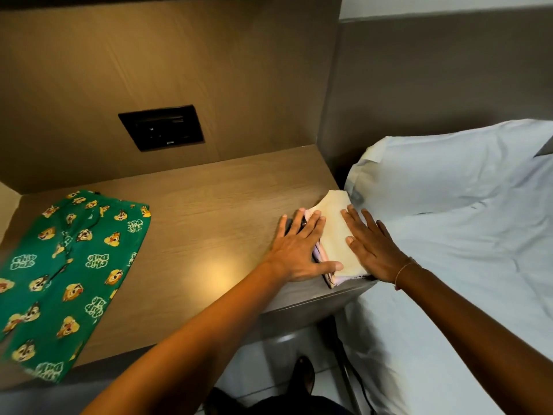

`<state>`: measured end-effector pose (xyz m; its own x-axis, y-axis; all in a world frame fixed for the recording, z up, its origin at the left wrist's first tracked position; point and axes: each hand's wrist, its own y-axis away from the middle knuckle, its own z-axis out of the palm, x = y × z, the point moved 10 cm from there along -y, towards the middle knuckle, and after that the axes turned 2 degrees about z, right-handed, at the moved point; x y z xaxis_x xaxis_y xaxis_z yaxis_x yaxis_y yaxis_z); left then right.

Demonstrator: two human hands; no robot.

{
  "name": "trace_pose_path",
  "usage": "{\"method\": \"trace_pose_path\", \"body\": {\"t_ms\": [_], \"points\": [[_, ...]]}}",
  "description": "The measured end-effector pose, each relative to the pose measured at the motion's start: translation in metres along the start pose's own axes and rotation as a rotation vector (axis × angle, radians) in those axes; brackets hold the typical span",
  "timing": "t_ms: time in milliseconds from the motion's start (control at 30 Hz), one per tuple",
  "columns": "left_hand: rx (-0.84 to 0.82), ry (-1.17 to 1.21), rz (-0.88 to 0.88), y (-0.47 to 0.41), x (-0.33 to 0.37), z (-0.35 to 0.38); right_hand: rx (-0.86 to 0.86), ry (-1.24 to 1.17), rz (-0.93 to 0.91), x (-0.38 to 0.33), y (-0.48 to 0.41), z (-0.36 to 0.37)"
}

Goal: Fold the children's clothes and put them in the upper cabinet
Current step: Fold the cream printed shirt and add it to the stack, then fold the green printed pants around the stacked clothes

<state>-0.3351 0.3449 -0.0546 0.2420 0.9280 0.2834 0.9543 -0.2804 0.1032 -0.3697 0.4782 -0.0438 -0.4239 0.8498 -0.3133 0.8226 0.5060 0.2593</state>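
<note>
A small stack of folded clothes (333, 235), cream on top with pink and lilac layers under it, lies at the right end of the wooden desk (209, 211). My left hand (299, 250) rests flat against the stack's left side, fingers spread, thumb at its near edge. My right hand (371, 247) lies flat on the stack's right side. Neither hand grips the stack. A pair of green children's trousers (68, 274) with cartoon chipmunk print lies spread flat at the desk's left end. No cabinet is in view.
A black socket panel (161, 127) sits in the wooden back wall above the desk. A bed with white sheets and a pillow (449, 181) adjoins the desk on the right. My feet and the floor show below the desk edge.
</note>
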Motion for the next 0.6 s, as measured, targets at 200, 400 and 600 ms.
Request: {"method": "trace_pose_path", "body": {"t_ms": [200,400,600], "points": [[0.243,0.057,-0.066,0.052,-0.030,-0.045,0.159,-0.104,-0.054,-0.045,0.000,-0.046],[0.455,0.091,-0.584,0.227,-0.172,-0.074,0.213,-0.105,-0.420,-0.213,-0.050,-0.035],[0.480,-0.036,-0.964,0.400,-0.236,-0.075,0.079,0.135,-0.732,-0.397,-0.112,0.044]]}}
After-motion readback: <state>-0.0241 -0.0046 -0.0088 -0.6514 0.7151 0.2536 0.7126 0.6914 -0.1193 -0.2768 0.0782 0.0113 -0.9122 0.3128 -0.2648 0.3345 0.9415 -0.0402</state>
